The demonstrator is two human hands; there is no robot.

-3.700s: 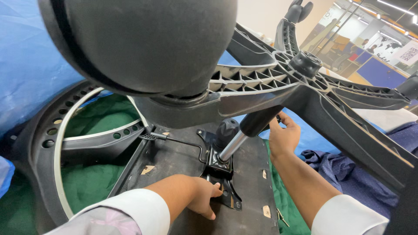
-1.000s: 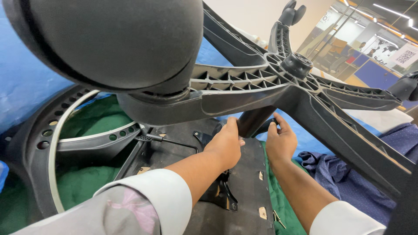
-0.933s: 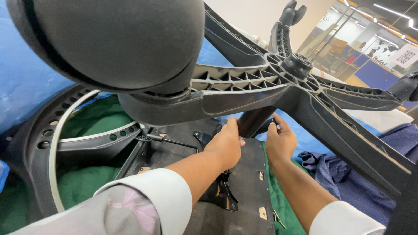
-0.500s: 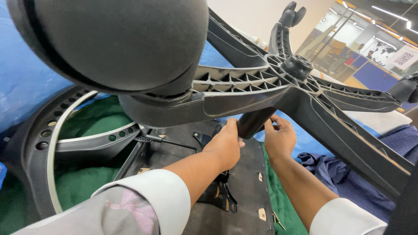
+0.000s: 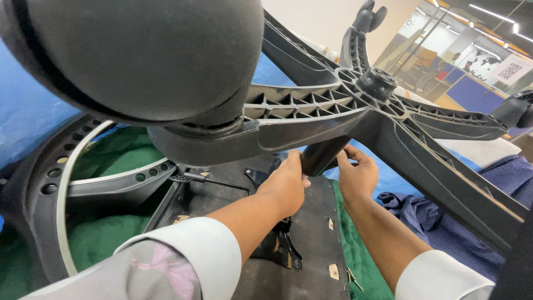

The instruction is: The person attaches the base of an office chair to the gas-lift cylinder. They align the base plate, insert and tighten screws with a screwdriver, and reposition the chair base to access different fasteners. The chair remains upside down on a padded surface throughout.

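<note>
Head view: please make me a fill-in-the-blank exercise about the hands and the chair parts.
1. Both hands, left hand and right hand, grip the black ____ under the star base.
2. The fabric under the seat plate is ____.
3. The big wheel near the camera is ____ in colour.

Missing words: cylinder; green; black

Count from my remote station, head view. Hands: two, left hand [image 5: 286, 186] and right hand [image 5: 355, 178], both closed around one black gas cylinder [image 5: 323, 155]. Chair bases: one, a black star base [image 5: 355, 105]; I can count four of its spokes, others may be hidden. Casters: one large caster [image 5: 139, 55] close to the lens, two more at far spoke tips. Seat undersides: one seat pan [image 5: 316, 222]. Control levers: one thin lever [image 5: 214, 180]. White sleeves: two.
</note>
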